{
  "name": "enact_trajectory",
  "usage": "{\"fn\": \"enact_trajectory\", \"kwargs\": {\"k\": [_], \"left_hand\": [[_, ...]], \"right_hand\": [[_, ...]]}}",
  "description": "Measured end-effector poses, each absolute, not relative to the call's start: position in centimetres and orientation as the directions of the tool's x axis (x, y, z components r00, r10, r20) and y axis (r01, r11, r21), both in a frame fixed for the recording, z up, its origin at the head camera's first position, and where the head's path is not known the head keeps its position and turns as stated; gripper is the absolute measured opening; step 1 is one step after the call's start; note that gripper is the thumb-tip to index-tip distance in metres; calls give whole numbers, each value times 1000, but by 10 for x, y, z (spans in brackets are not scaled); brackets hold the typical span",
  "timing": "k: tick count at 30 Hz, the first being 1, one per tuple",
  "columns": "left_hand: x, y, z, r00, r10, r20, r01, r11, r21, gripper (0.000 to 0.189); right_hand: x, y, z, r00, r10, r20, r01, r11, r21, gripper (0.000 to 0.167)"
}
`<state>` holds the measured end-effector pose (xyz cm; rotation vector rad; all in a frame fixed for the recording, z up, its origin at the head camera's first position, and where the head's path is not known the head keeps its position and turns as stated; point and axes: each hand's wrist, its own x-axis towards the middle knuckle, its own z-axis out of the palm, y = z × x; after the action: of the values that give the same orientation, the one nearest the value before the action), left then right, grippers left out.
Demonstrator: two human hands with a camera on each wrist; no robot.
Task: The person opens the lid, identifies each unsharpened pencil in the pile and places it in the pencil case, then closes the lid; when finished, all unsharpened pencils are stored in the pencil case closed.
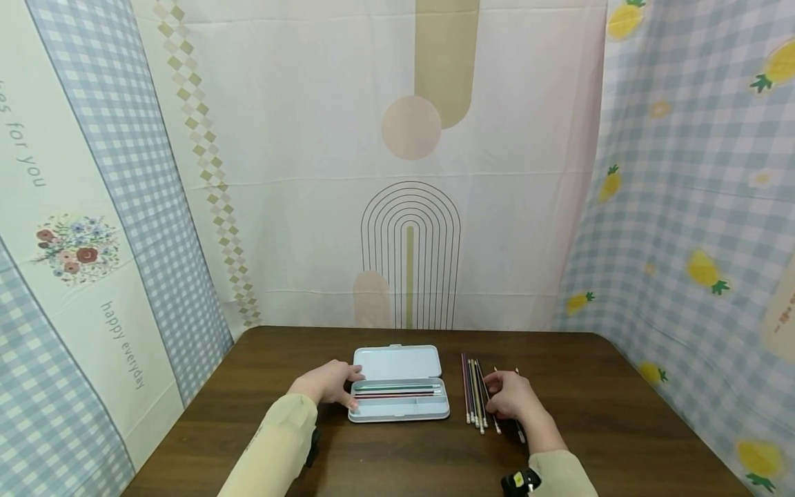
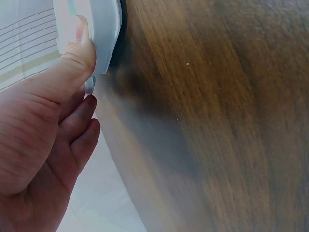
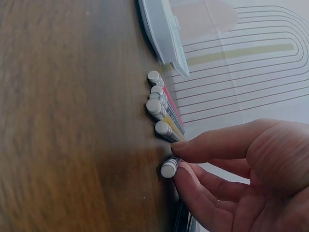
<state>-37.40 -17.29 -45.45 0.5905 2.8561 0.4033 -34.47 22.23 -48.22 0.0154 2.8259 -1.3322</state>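
Hinged pencil case [image 1: 386, 412] is being gripped at its left end by left hand [image 1: 326, 382], lower centre of frame in head view; thumb is being pressed on the tray's end, forefinger is being partly hidden
Lid [image 1: 397, 362] is being shown folded back behind the tray; green and red pencils [image 1: 397, 396] are being held in the tray's rear part
Single eraser-tipped pencil [image 3: 168, 170] is being pinched between thumb and forefinger of right hand [image 1: 514, 397], lower right of centre in head view; table contact can't be told
Row of pencils [image 1: 474, 393] is being supported by wood-grain table [image 1: 404, 459], between case and right hand
Outlying pencil [image 1: 520, 433] is being partly covered by right hand
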Motion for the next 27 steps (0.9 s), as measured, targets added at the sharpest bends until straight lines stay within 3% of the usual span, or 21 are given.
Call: {"fn": "enact_trajectory", "kwargs": {"k": [27], "left_hand": [[-374, -173, -453, -899, 415, -140, 360, 882, 304, 62]], "right_hand": [[-340, 226, -477, -998, 18, -54, 55, 563, -825, 58]]}}
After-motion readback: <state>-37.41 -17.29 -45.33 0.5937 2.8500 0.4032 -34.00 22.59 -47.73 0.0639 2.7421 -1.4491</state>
